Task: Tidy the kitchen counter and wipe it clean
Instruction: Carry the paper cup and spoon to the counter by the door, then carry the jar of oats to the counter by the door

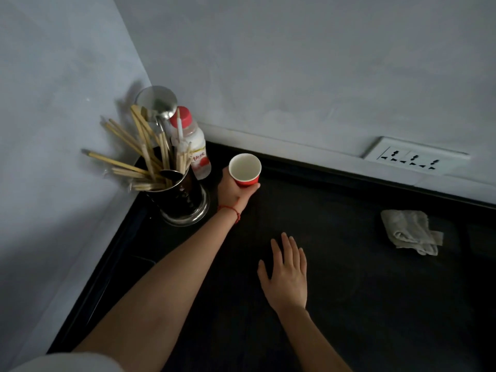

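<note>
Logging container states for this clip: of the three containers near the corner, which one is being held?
The red paper cup, gripped by the left hand. The utensil holder and the red-capped bottle stand untouched on the counter.

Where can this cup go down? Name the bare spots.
Bare counter lies between the right hand and the cloth, below the wall socket. The corner is crowded: utensil holder, bottle, left hand holding the red cup.
</note>
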